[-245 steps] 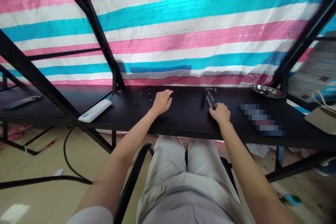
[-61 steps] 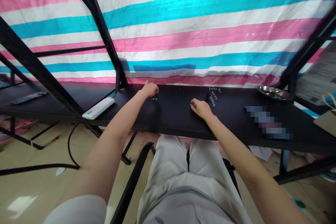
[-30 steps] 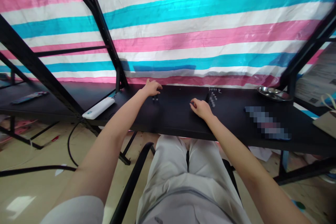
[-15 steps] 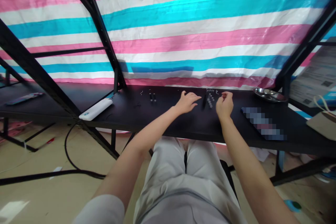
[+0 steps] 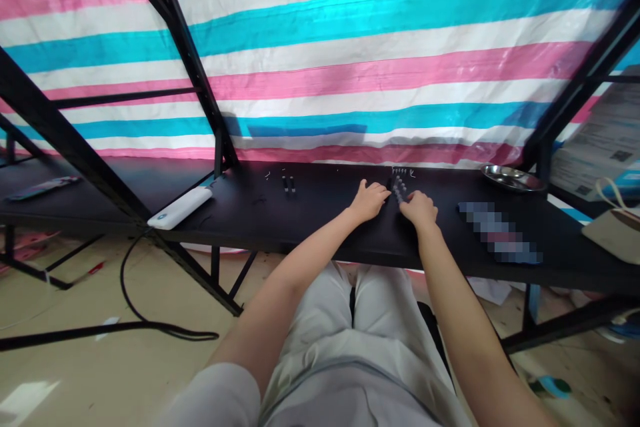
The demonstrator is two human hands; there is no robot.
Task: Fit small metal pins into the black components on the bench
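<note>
Over the black tabletop (image 5: 320, 213), my left hand (image 5: 371, 201) reaches in with bent fingers, its fingertips beside a row of small clear-grey pieces (image 5: 399, 185). Whatever those fingertips hold is too small or hidden to make out. My right hand (image 5: 421, 209) is on the other side of the row, thumb and fingers closed together at its near end; what is between them is hidden. Small white, thin bits (image 5: 403, 172) lie just behind the row. Farther left, two short dark sticks with pale ends (image 5: 289, 184) lie side by side.
A shiny metal dish (image 5: 513, 179) stands at the back right, with a blurred-out flat object (image 5: 500, 233) in front of it. On the left lie a white oblong device (image 5: 181, 208) and a flat patterned thing (image 5: 44, 188). Black frame posts (image 5: 187, 47) rise at the left.
My left hand has moved slightly right and its fingers have bent in. My right hand has come down and left to the row. The black stick beside the row is now mostly covered.
</note>
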